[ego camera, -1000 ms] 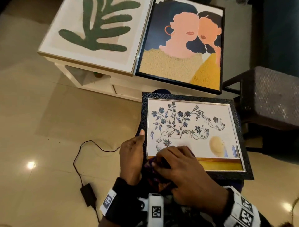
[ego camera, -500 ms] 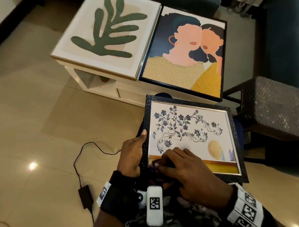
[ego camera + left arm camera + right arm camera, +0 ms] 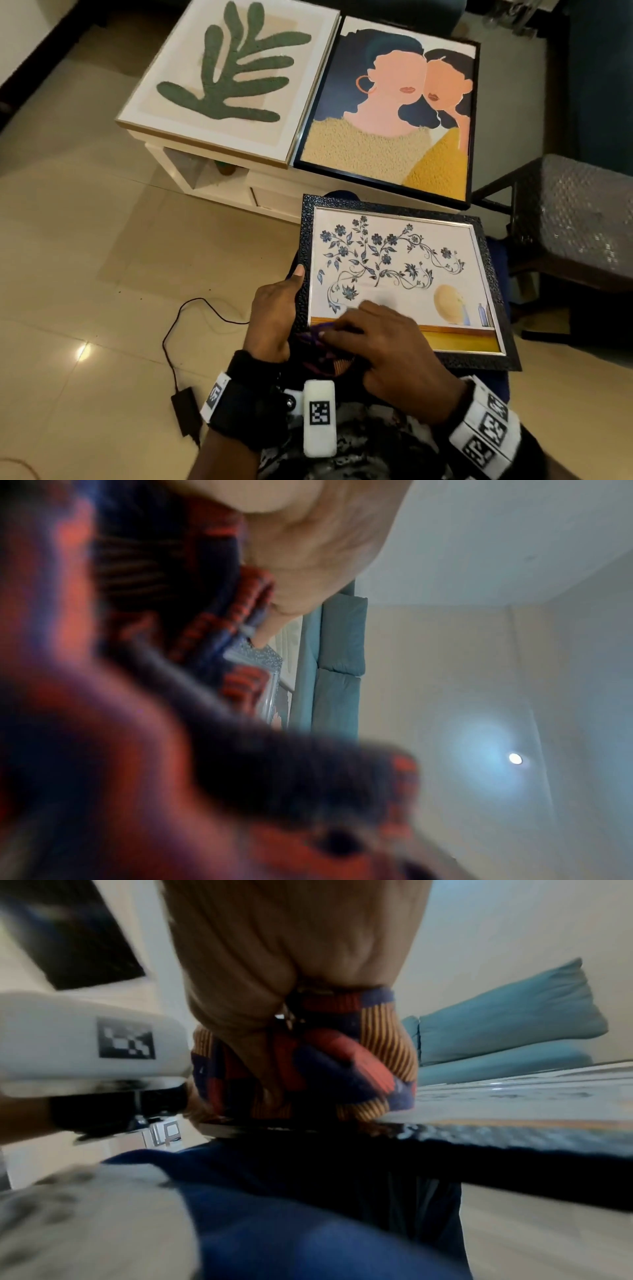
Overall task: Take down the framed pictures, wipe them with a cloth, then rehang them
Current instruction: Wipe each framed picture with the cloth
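A black-framed floral picture [image 3: 397, 270] lies flat on my lap. My left hand [image 3: 274, 308] grips its left frame edge, thumb laid along the black moulding. My right hand [image 3: 380, 346] presses a bunched red, blue and striped cloth [image 3: 317, 337] against the glass at the picture's near left corner; in the right wrist view the cloth [image 3: 308, 1064] is clutched under the curled fingers [image 3: 284, 961]. The left wrist view is mostly blurred cloth [image 3: 212, 631] and frame edge. Two larger pictures, a green leaf print [image 3: 233, 72] and a two-faces print [image 3: 394, 113], lie on a white table.
The white low table [image 3: 219, 178] stands just ahead of my knees. A black power adapter [image 3: 186, 411] and its cable trail over the tiled floor at the left. A dark chair with a wrapped seat [image 3: 582, 219] stands at the right. Blue cushions [image 3: 507, 1020] lie behind.
My right hand with the cloth has slid slightly left along the bottom of the glass. The view has shifted, so the frame sits lower. The left hand keeps its grip.
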